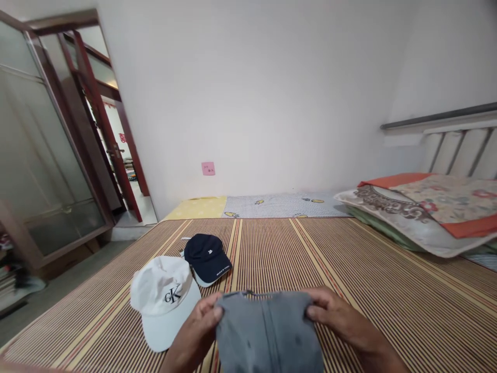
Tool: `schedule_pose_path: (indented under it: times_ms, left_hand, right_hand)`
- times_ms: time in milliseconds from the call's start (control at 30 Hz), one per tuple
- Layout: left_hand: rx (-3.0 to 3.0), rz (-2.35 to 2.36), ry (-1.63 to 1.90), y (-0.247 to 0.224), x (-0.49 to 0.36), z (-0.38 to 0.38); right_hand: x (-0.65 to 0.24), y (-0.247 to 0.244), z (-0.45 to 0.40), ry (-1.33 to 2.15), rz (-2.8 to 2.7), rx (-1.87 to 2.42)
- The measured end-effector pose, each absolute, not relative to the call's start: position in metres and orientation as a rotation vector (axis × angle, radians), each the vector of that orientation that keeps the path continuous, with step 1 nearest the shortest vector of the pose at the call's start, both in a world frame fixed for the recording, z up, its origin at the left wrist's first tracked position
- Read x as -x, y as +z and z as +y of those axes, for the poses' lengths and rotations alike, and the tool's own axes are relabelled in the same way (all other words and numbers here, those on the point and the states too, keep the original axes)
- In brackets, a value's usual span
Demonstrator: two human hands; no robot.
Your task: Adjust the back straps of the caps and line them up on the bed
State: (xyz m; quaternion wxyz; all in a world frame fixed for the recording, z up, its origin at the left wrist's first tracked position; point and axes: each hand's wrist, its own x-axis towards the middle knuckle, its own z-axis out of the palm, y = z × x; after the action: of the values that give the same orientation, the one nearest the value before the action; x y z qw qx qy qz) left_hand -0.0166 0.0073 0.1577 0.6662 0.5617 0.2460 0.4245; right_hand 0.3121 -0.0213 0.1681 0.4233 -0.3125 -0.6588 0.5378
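Pinching the gray cap [267,334] with my left hand [200,318] and right hand [336,313], over the striped mat [388,290]

Head view, forward and down; fingers [320,297] close, white wall [279,103] beyond striped mat [272,254].

I'm getting a fairly bright feed, lit softly and evenly, with the light source itself out of my view. The pale wall [272,103] greys toward the upper right corner, and the doorway [135,189] on the left glows brighter. I see only faint, soft-edged shadows around the white cap [161,290]. The glass panel [50,134] carries dull, hazy reflections. Wide-angle stretch tilts the uprights at the left edge. The grey cap [254,336] looks slightly blurred to me.
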Motion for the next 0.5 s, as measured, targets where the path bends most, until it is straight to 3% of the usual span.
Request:
schedule_pose_path:
  times_ms: [100, 233, 367, 500]
  left_hand:
    - [-0.939, 0.441, 1.121, 0.144, -0.008, 0.027]
    - [-0.81, 0.133, 0.929, 0.095, -0.038, 0.063]
    - [-0.798, 0.089, 0.872, 0.058, -0.045, 0.076]
    - [-0.777, 0.083, 0.826, 0.051, -0.045, 0.072]
  right_hand:
    - [-0.298, 0.151, -0.008, 1.502, -1.21, 0.659]
    - [-0.277, 0.096, 0.026, 1.621, -0.7, 0.618]
    - [-0.272, 0.05, 0.046, 1.683, -0.574, 0.651]
    - [-0.279, 0.037, 0.051, 1.716, -0.524, 0.641]
